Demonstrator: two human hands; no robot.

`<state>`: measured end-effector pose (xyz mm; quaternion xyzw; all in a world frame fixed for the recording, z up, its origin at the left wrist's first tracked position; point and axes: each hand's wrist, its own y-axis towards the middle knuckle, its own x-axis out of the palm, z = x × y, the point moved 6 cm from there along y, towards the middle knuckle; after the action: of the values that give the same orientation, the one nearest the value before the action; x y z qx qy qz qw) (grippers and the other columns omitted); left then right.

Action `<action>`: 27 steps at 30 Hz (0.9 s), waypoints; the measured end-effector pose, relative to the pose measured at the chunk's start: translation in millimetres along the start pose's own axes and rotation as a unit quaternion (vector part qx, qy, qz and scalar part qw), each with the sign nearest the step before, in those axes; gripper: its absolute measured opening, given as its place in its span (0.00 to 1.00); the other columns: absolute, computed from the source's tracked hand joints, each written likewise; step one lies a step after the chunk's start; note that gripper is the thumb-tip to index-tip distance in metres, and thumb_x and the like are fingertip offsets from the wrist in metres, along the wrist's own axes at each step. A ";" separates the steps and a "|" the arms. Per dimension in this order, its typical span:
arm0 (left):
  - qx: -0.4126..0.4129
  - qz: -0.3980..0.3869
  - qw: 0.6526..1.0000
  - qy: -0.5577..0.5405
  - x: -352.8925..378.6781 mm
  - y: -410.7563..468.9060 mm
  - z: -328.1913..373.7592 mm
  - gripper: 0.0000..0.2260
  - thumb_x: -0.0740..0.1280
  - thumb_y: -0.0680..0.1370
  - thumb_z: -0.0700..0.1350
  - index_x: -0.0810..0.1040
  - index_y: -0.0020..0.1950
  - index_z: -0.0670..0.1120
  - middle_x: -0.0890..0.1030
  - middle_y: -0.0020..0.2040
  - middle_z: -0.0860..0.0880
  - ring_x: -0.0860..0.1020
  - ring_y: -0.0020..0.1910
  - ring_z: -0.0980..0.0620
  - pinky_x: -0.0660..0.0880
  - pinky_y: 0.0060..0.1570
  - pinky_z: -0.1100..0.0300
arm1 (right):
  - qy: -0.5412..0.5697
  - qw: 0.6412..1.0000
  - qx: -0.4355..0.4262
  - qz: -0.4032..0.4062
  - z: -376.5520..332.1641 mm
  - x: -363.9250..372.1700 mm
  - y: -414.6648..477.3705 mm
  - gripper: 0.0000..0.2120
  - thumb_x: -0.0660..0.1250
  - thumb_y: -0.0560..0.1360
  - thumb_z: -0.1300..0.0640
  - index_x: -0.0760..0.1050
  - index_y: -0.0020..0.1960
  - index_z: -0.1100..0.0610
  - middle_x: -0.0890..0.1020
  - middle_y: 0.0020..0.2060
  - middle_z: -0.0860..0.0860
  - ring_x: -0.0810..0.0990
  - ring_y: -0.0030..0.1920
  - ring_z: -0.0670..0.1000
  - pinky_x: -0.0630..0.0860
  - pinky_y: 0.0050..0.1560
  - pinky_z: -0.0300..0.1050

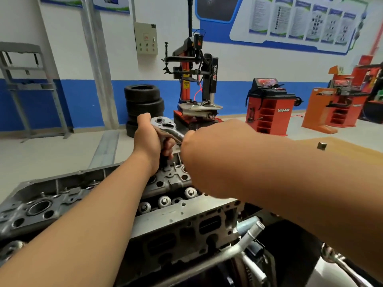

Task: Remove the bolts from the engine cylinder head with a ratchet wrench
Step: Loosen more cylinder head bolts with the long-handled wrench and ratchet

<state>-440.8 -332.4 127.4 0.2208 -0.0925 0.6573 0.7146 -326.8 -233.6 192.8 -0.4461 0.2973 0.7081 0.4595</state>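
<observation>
Firmly, left hand (149, 139) and right hand (191, 145) grip the ratchet wrench (164, 124) above the cylinder head (172, 210).

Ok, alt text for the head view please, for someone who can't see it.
Two bare hands hold a ratchet wrench on the far side of an engine cylinder head: the left hand grips the shaft under its head, the right hand holds the handle. Stacked tyres and a tyre changer stand on the workshop floor behind.

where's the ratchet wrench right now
Head view, centre: the chrome ratchet wrench stands over the grey metal cylinder head, far side, gripped by the left hand.
</observation>
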 end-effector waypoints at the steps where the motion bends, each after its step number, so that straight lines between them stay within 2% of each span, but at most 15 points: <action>1: -0.007 -0.001 1.000 0.025 -0.7 -0.3 -0.4 0.28 0.48 0.77 0.60 0.78 0.32 0.45 0.72 0.30 0.44 0.66 0.30 0.49 0.65 0.36 0.58 | -0.015 1.000 -0.002 0.009 2.8 0.3 2.1 0.10 0.56 0.78 0.62 0.70 0.58 0.58 0.69 0.35 0.48 0.67 0.30 0.48 0.59 0.27 0.40; 3: -0.020 0.005 0.997 0.081 -2.4 -0.9 -0.5 0.29 0.46 0.77 0.64 0.73 0.35 0.44 0.70 0.26 0.46 0.65 0.24 0.51 0.65 0.29 0.61 | -0.064 0.997 0.005 0.036 11.4 3.0 7.9 0.06 0.57 0.76 0.62 0.68 0.53 0.58 0.66 0.32 0.49 0.64 0.29 0.48 0.57 0.25 0.41; 5: -0.026 0.012 0.992 0.126 -2.9 0.0 -0.2 0.29 0.45 0.77 0.67 0.71 0.35 0.45 0.70 0.24 0.49 0.64 0.22 0.52 0.64 0.27 0.61 | -0.082 0.994 0.053 0.041 28.8 6.3 21.9 0.05 0.57 0.76 0.63 0.67 0.51 0.58 0.68 0.33 0.50 0.66 0.29 0.49 0.59 0.25 0.42; 7: -0.024 0.011 0.986 0.164 -1.6 0.6 0.6 0.28 0.47 0.77 0.67 0.69 0.34 0.46 0.70 0.24 0.50 0.65 0.22 0.52 0.65 0.29 0.59 | -0.044 0.994 0.093 0.039 48.4 11.5 47.2 0.05 0.57 0.75 0.65 0.65 0.48 0.56 0.68 0.33 0.50 0.67 0.30 0.49 0.63 0.27 0.43; 12: -0.016 -0.041 0.981 0.188 1.7 -1.7 3.2 0.21 0.56 0.75 0.62 0.70 0.34 0.47 0.69 0.26 0.50 0.65 0.25 0.53 0.65 0.31 0.58 | 0.052 0.991 0.103 0.071 57.3 16.4 124.9 0.04 0.60 0.75 0.63 0.67 0.43 0.57 0.70 0.35 0.52 0.70 0.33 0.52 0.70 0.35 0.47; 14: -0.029 -0.047 0.981 0.187 -0.9 -3.8 3.4 0.21 0.59 0.73 0.63 0.72 0.35 0.46 0.71 0.28 0.49 0.67 0.24 0.52 0.68 0.33 0.57 | 0.086 0.991 0.081 0.070 44.8 13.8 151.9 0.03 0.62 0.75 0.61 0.68 0.46 0.56 0.71 0.36 0.52 0.73 0.38 0.54 0.72 0.42 0.48; 16: -0.015 -0.036 0.982 0.184 -3.3 -4.2 5.6 0.22 0.61 0.70 0.63 0.78 0.43 0.44 0.77 0.34 0.47 0.70 0.25 0.52 0.70 0.34 0.56 | 0.126 0.988 0.058 0.061 32.2 9.6 170.1 0.04 0.64 0.75 0.59 0.71 0.49 0.57 0.71 0.37 0.52 0.73 0.42 0.54 0.72 0.47 0.48; 18: -0.008 -0.026 0.982 0.188 -4.2 -3.6 6.7 0.24 0.61 0.69 0.63 0.79 0.49 0.44 0.79 0.39 0.47 0.71 0.25 0.51 0.70 0.35 0.56 | 0.182 0.981 0.043 0.049 26.0 9.0 179.4 0.10 0.64 0.76 0.60 0.73 0.57 0.60 0.71 0.37 0.52 0.72 0.42 0.55 0.72 0.46 0.43; 20: -0.016 -0.044 0.981 0.190 -2.3 -3.5 5.9 0.21 0.59 0.73 0.62 0.77 0.45 0.45 0.78 0.34 0.48 0.69 0.25 0.52 0.68 0.32 0.58 | 0.222 0.974 0.041 0.033 24.9 12.0 178.9 0.14 0.62 0.77 0.62 0.72 0.62 0.63 0.72 0.39 0.55 0.72 0.41 0.56 0.74 0.42 0.39; 21: -0.024 -0.056 0.980 0.189 -1.0 -3.4 5.5 0.19 0.59 0.74 0.61 0.75 0.40 0.46 0.76 0.31 0.49 0.68 0.25 0.53 0.66 0.31 0.59 | 0.204 0.977 0.045 0.047 26.1 12.1 176.4 0.14 0.62 0.76 0.61 0.72 0.61 0.62 0.74 0.42 0.55 0.73 0.43 0.56 0.76 0.46 0.41; 23: -0.042 -0.067 0.981 0.176 0.5 -3.5 5.4 0.17 0.60 0.70 0.61 0.70 0.34 0.47 0.70 0.26 0.50 0.66 0.25 0.52 0.65 0.29 0.60 | 0.150 0.982 0.068 0.091 33.5 14.5 172.1 0.08 0.62 0.75 0.58 0.73 0.53 0.59 0.76 0.45 0.53 0.75 0.46 0.55 0.75 0.52 0.49; 25: -0.057 -0.061 0.981 0.178 1.6 -4.5 4.4 0.18 0.60 0.66 0.61 0.67 0.29 0.47 0.65 0.25 0.49 0.64 0.24 0.51 0.64 0.28 0.60 | 0.112 0.982 0.087 0.124 40.7 15.6 163.6 0.04 0.62 0.75 0.56 0.69 0.46 0.56 0.74 0.41 0.52 0.73 0.45 0.55 0.71 0.50 0.51; 27: -0.046 -0.035 0.979 0.196 2.0 -4.9 3.7 0.20 0.57 0.70 0.61 0.64 0.27 0.48 0.63 0.24 0.49 0.61 0.23 0.51 0.62 0.28 0.59 | 0.075 0.983 0.103 0.131 46.6 16.6 153.0 0.07 0.63 0.74 0.57 0.66 0.40 0.55 0.71 0.35 0.51 0.71 0.40 0.54 0.67 0.46 0.52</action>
<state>-435.1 -332.4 130.6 0.0575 0.0272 0.6572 0.7510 -486.6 -249.8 199.2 -0.4057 0.4585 0.6918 0.3830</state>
